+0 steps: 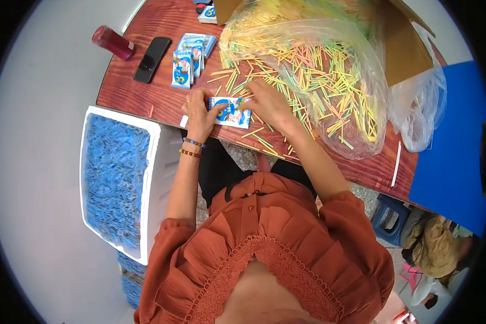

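Observation:
A blue-and-white sachet (pixel 233 116) lies flat near the front edge of the red wood-grain table (pixel 124 86). My left hand (pixel 200 113) grips its left end, thumb over the top. At its right end, my right hand (pixel 269 105) has thumb and fingers closed on the packet's upper right corner. Just beside my left hand sits a small white piece (pixel 184 121). Thin pastel sticks (pixel 335 75) in yellow, green and pink lie loose around my right hand and spread to the right. What is inside the sachet cannot be seen.
Several similar sachets (pixel 182 69) are stacked beyond my left hand, beside a black phone (pixel 152 59) and a red bottle (pixel 113 42). A clear plastic bag (pixel 302 32) of sticks stands near a cardboard box (pixel 407 48). A white bin (pixel 154 178) of blue packets is at left.

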A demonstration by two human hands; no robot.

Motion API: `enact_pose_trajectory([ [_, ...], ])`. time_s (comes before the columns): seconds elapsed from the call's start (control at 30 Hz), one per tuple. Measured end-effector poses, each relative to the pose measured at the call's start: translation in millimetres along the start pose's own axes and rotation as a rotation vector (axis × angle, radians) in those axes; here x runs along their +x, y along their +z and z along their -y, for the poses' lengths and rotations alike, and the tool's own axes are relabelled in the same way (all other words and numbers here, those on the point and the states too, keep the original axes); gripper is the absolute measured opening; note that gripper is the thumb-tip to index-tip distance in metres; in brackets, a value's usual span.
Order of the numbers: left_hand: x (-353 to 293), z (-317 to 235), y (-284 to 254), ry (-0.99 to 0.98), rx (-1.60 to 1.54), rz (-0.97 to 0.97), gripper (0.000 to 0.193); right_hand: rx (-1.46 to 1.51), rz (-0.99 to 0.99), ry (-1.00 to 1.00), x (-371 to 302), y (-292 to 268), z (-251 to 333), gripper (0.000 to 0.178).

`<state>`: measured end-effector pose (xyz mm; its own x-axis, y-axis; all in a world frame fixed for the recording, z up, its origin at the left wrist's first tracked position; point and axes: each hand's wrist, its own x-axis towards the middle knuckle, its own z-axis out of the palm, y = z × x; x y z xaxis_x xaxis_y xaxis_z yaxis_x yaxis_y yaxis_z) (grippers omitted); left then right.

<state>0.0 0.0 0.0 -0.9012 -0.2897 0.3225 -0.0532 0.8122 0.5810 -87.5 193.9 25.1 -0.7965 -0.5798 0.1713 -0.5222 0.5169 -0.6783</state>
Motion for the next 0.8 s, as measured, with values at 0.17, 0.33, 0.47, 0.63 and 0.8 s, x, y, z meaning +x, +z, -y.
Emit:
enact_pose_trajectory([
  [0.17,-2.8,-4.2,13.5,-0.016,-0.085,-0.079,0.031,-0.012,0.110,-0.021,9.5,-6.5,-4.6,0.022],
  [0.33,-1.7,5.3,3.2,-0.014,0.034,-0.040,0.027,-0.117,-0.071,-0.211,10.1,4.0,-2.6,0.016],
  [0.47,2.6,-23.5,-3.6,0.090,0.028,-0.252,0.023,-0.012,-0.287,-0.413,13.4,-1.5,-11.1,0.013],
  [0.63,12.4,-12.8,-7.4,0.062,-0.374,-0.121,0.012,0.585,0.030,0.009,11.6,-22.9,5.9,0.011],
  [0.8,18.9,-65.8,-5.8,-0.213,-1.019,0.101,0.009,0.702,0.035,0.156,-5.7,-38.1,-8.6,0.007],
])
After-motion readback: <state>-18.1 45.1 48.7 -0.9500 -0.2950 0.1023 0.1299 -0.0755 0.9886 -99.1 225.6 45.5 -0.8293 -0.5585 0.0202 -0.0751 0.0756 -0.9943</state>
